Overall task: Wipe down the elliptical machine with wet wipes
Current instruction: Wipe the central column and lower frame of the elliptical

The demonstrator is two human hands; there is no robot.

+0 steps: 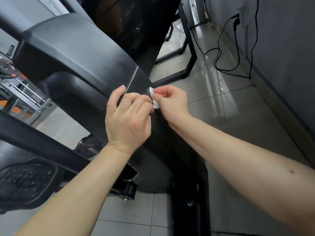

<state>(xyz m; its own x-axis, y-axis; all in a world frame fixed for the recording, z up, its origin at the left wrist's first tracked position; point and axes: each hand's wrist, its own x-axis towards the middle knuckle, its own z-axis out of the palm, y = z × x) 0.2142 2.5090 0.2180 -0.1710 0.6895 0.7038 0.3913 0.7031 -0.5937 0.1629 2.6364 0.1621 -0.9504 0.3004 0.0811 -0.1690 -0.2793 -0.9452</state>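
The black elliptical machine (71, 53) fills the left and middle of the view, its smooth housing curving down toward the floor. A small crumpled white wet wipe (154, 99) sits between my two hands at the housing's right edge. My right hand (172, 101) pinches the wipe with curled fingers. My left hand (127, 116) is just left of it, fingers curled toward the wipe and thumb raised against the housing; whether its fingertips hold the wipe is hidden.
A studded black pedal (25, 183) lies at the lower left, with a crank arm (42, 142) above it. Black cables (226, 53) trail over the glossy tiled floor (221, 108) to a wall socket. Table legs (190, 48) stand behind. Weight plates (8, 67) at far left.
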